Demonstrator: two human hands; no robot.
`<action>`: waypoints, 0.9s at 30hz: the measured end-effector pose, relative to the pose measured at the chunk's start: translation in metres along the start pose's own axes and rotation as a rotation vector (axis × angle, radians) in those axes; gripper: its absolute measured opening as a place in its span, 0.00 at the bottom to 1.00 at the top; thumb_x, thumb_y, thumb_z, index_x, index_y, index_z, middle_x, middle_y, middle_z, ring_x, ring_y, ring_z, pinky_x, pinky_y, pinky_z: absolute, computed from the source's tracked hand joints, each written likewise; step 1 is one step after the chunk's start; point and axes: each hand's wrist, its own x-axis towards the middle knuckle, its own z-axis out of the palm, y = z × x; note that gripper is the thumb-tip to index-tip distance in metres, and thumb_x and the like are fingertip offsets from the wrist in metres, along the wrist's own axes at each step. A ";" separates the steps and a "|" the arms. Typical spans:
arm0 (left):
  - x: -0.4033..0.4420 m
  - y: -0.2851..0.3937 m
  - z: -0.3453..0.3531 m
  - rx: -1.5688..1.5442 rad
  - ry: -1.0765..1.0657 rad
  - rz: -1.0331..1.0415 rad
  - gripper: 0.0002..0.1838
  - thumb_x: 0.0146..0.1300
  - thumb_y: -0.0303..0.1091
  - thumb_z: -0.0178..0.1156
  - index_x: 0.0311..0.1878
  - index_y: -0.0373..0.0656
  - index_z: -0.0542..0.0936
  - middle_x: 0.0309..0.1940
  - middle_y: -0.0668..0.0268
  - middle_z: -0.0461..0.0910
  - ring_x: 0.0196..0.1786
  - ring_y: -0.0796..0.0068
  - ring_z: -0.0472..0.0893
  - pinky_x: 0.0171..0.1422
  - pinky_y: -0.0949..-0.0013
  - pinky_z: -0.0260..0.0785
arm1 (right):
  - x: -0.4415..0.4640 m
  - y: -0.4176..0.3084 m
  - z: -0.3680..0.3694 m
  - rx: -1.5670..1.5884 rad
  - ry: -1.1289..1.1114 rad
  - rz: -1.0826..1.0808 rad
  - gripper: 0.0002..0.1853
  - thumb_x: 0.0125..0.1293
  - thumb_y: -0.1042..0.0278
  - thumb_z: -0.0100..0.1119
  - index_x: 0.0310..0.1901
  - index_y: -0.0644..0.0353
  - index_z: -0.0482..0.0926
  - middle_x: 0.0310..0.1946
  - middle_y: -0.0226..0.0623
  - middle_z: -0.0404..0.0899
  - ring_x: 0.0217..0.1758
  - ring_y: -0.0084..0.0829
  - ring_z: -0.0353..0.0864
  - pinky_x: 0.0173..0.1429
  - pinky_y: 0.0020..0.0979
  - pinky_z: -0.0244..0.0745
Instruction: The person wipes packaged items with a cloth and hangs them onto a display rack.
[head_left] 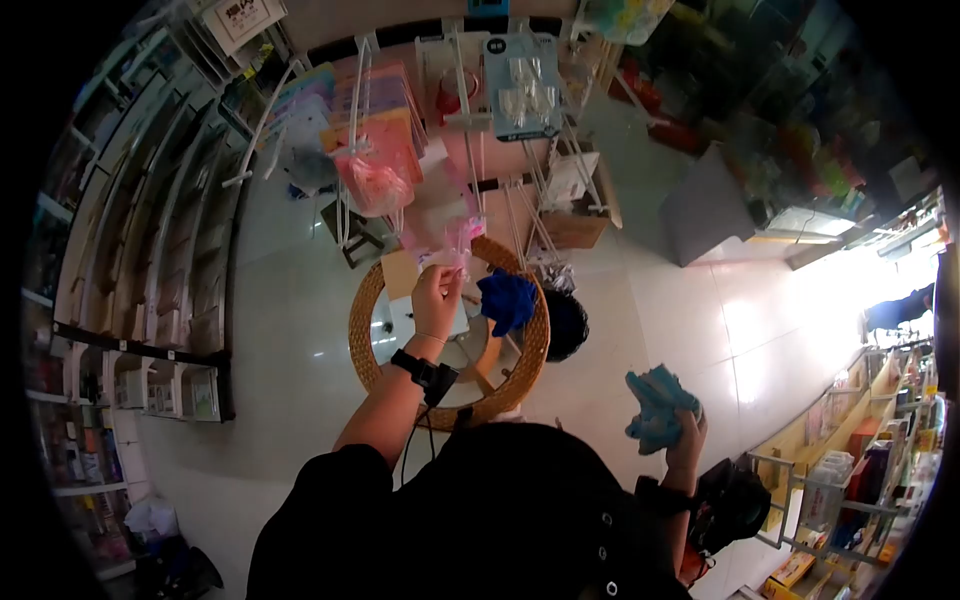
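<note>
My left hand [436, 298] is raised above a round wicker-rimmed table, its fingers pinched on the lower end of a small pink, clear-looking packet [460, 242]. That packet is beside the ends of the display hooks; whether it still hangs from one I cannot tell. Off to the right, my right hand [688, 438] is closed around a crumpled light blue cloth [660, 405]. A dark blue cloth [507, 299] lies bunched on the right side of the wicker rim [537, 352], close to my left hand.
Metal hooks ahead carry pink packets [375, 165] and a carded item [521, 88]. A black basket [568, 326] stands right of the wicker table. Shelving [150, 230] runs along the left, and a stocked rack [850, 480] stands at lower right. A small stool [350, 235] is behind.
</note>
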 end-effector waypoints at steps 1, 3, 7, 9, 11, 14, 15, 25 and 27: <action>-0.013 0.006 -0.009 0.007 -0.015 -0.010 0.11 0.62 0.32 0.63 0.42 0.37 0.74 0.34 0.59 0.79 0.34 0.67 0.82 0.36 0.70 0.75 | -0.003 -0.002 0.006 -0.002 0.008 0.017 0.17 0.59 0.72 0.54 0.48 0.72 0.73 0.40 0.46 0.78 0.39 0.38 0.81 0.42 0.35 0.79; -0.033 0.012 -0.021 -0.353 0.122 -0.216 0.10 0.63 0.29 0.61 0.43 0.36 0.74 0.36 0.61 0.78 0.38 0.74 0.81 0.38 0.73 0.75 | 0.000 -0.009 0.019 0.008 -0.067 0.077 0.16 0.58 0.73 0.53 0.47 0.71 0.73 0.40 0.44 0.78 0.40 0.35 0.81 0.43 0.33 0.79; -0.060 0.043 -0.062 -0.511 0.049 -0.203 0.09 0.61 0.25 0.62 0.40 0.34 0.72 0.38 0.63 0.74 0.40 0.79 0.78 0.43 0.74 0.74 | 0.016 -0.001 0.029 -0.016 -0.128 0.061 0.15 0.58 0.74 0.53 0.47 0.71 0.73 0.39 0.43 0.78 0.39 0.34 0.81 0.43 0.32 0.79; -0.066 0.070 -0.079 -0.492 0.006 -0.195 0.10 0.59 0.22 0.63 0.36 0.36 0.70 0.37 0.63 0.72 0.39 0.78 0.77 0.44 0.74 0.73 | 0.018 -0.008 0.045 0.027 -0.154 0.068 0.15 0.57 0.75 0.54 0.47 0.71 0.73 0.39 0.43 0.78 0.39 0.34 0.81 0.43 0.32 0.79; -0.073 0.080 -0.087 -0.191 -0.064 0.136 0.11 0.58 0.20 0.63 0.36 0.37 0.68 0.35 0.61 0.71 0.38 0.75 0.76 0.45 0.74 0.72 | 0.019 -0.018 0.058 0.028 -0.232 0.078 0.17 0.58 0.74 0.51 0.49 0.72 0.73 0.42 0.43 0.78 0.44 0.35 0.80 0.49 0.33 0.77; -0.081 0.104 -0.085 -0.350 -0.103 0.109 0.12 0.57 0.18 0.62 0.37 0.38 0.67 0.38 0.60 0.70 0.39 0.73 0.75 0.47 0.73 0.71 | 0.014 -0.039 0.082 0.090 -0.264 -0.013 0.18 0.57 0.74 0.54 0.49 0.71 0.72 0.42 0.42 0.78 0.45 0.32 0.79 0.50 0.31 0.76; -0.082 0.111 -0.084 -0.371 -0.107 0.127 0.12 0.58 0.18 0.62 0.37 0.38 0.67 0.39 0.60 0.70 0.41 0.73 0.75 0.48 0.72 0.72 | 0.009 -0.047 0.089 0.129 -0.300 -0.098 0.18 0.57 0.74 0.55 0.49 0.70 0.72 0.42 0.42 0.78 0.45 0.30 0.79 0.49 0.30 0.76; -0.029 0.193 -0.070 -0.556 -0.198 0.128 0.26 0.64 0.23 0.57 0.62 0.41 0.59 0.56 0.59 0.71 0.53 0.70 0.76 0.54 0.71 0.73 | -0.051 -0.113 0.197 -0.714 -0.712 -1.208 0.42 0.46 0.63 0.70 0.66 0.47 0.65 0.66 0.43 0.63 0.67 0.51 0.63 0.67 0.48 0.63; -0.035 0.183 -0.039 -0.837 -0.133 -0.130 0.23 0.67 0.27 0.55 0.62 0.40 0.62 0.53 0.60 0.73 0.52 0.70 0.78 0.52 0.71 0.74 | -0.056 -0.099 0.212 -1.041 -0.604 -1.176 0.43 0.48 0.55 0.69 0.68 0.44 0.63 0.66 0.38 0.63 0.69 0.48 0.60 0.67 0.48 0.61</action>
